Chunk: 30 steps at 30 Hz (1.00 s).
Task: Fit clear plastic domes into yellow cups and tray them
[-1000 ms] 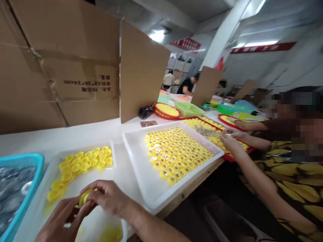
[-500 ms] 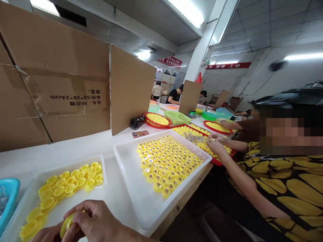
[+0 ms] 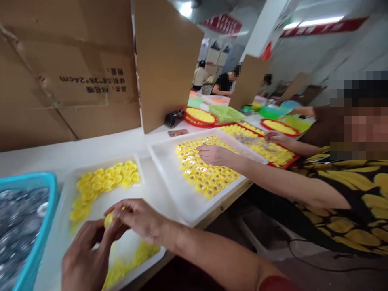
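1. Over the near-left white tray [image 3: 125, 239], the left hand [image 3: 83, 258] and right hand [image 3: 142, 220] pinch one small yellow piece [image 3: 109, 219] between fingertips.
2. Step in hand, my read: two-handed fingertip work on that piece. Exact action: can't tell, fingers cover it.
3. Next move, as judged: calls for light, even pressure and a controlled release.
4. Same tray: yellow cups [image 3: 106, 180] along far side, small yellow bits [image 3: 136, 256] at near right, blurred.
5. Blue basket [image 3: 54, 190], left: clear plastic pieces [image 3: 21, 226].
6. Larger white tray [image 3: 169, 182], right: rows of dark-centred yellow pieces [image 3: 209, 178], co-worker's hand [image 3: 212, 154] over them.
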Tool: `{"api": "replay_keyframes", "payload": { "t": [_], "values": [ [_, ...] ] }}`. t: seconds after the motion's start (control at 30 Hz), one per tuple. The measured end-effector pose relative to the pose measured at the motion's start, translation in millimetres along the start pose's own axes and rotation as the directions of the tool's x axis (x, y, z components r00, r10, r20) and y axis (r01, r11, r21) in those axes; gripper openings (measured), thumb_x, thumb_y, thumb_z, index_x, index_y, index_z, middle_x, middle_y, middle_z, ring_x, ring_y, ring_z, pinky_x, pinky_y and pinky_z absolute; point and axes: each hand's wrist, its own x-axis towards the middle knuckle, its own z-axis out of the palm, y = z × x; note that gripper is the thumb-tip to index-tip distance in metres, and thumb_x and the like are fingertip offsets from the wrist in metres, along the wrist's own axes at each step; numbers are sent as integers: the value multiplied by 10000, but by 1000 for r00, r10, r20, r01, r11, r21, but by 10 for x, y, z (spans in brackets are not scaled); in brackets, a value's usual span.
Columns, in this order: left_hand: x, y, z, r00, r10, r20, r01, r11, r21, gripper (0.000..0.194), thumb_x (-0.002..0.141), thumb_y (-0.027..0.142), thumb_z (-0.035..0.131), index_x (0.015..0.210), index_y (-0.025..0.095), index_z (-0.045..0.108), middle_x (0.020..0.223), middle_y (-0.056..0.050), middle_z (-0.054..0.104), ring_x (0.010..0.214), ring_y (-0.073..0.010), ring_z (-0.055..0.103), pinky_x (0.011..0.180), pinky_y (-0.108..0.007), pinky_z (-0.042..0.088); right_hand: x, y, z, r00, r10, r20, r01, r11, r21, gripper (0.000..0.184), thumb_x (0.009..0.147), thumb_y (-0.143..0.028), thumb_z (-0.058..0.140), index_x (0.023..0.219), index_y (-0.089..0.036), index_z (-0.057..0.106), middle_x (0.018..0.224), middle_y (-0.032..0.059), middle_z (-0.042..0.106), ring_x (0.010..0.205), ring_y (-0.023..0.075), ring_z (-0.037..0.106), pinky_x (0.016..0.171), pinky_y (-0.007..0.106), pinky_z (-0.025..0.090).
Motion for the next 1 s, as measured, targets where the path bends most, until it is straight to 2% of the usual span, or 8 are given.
{"api": "replay_keyframes", "payload": {
  "t": [0.1, 0.2, 0.3, 0.5, 0.63, 0.73, 0.93, 1.0],
  "values": [
    [-14, 71, -9, 991, -102, 92, 108, 992, -59, 488, 798, 619, 467, 994, 218, 665, 734, -24, 692, 613, -203, 651, 593, -319, 522, 37, -224, -106, 999, -46, -30, 42, 993, -107, 344, 742, -493, 674, 881, -180, 639, 727, -24, 611, 507, 90, 584, 537, 235, 479],
    [-1, 44, -41, 988, -133, 77, 143, 980, -136, 543, 842, 605, 402, 1165, 219, 606, 880, -37, 699, 680, -196, 668, 649, -334, 535, 144, -605, -362, 954, -208, -216, 141, 947, -290, 176, 891, -340, 534, 948, -186, 600, 878, -14, 604, 503, 46, 588, 589, 214, 487],
    [-2, -56, -55, 988, -149, 49, 154, 979, -135, 532, 848, 596, 403, 1105, 197, 643, 854, -50, 697, 675, -204, 670, 648, -349, 540, 273, -971, -682, 893, -211, -398, -8, 876, -482, 136, 928, -216, 456, 956, -191, 587, 909, -20, 579, 511, 23, 579, 629, 199, 490],
    [-14, -180, -13, 974, -196, 112, 210, 969, -133, 517, 813, 596, 453, 1016, 174, 673, 806, -49, 695, 655, -205, 669, 623, -344, 555, 341, -1364, -1094, 866, -195, -460, -98, 837, -539, 68, 866, -236, 564, 915, -191, 549, 728, -37, 547, 526, 58, 528, 513, 175, 439],
    [-21, -215, -42, 950, -234, 204, 254, 964, -76, 510, 803, 592, 474, 1062, 193, 657, 820, -43, 702, 725, -215, 684, 680, -347, 555, 112, -1316, -1256, 926, -195, -324, -126, 647, -752, 102, 845, -254, 582, 851, -153, 579, 723, -15, 576, 554, 54, 509, 527, 166, 418],
    [-34, -211, -54, 945, -258, 202, 270, 962, -34, 493, 800, 585, 471, 1046, 206, 667, 810, -35, 701, 730, -213, 685, 703, -345, 549, -184, -1137, -1406, 972, -76, -223, -166, 448, -878, 138, 857, -260, 547, 821, -134, 593, 789, 15, 613, 628, 70, 564, 572, 171, 437],
    [-74, -82, -56, 934, -278, 226, 283, 959, 13, 427, 787, 534, 501, 1018, 223, 681, 787, -9, 703, 750, -195, 685, 700, -299, 544, -719, -851, -1694, 960, 109, -260, -281, 288, -916, 178, 864, -221, 498, 853, -101, 629, 877, 47, 669, 634, 73, 632, 599, 171, 414],
    [-83, -46, -57, 920, -301, 250, 306, 952, 17, 421, 784, 529, 508, 1020, 223, 676, 785, 1, 702, 764, -184, 682, 710, -280, 538, -785, -811, -1745, 950, 154, -272, -296, 168, -940, 149, 835, -214, 540, 851, -128, 660, 854, 28, 690, 630, 85, 635, 587, 177, 411]
  ]
}}
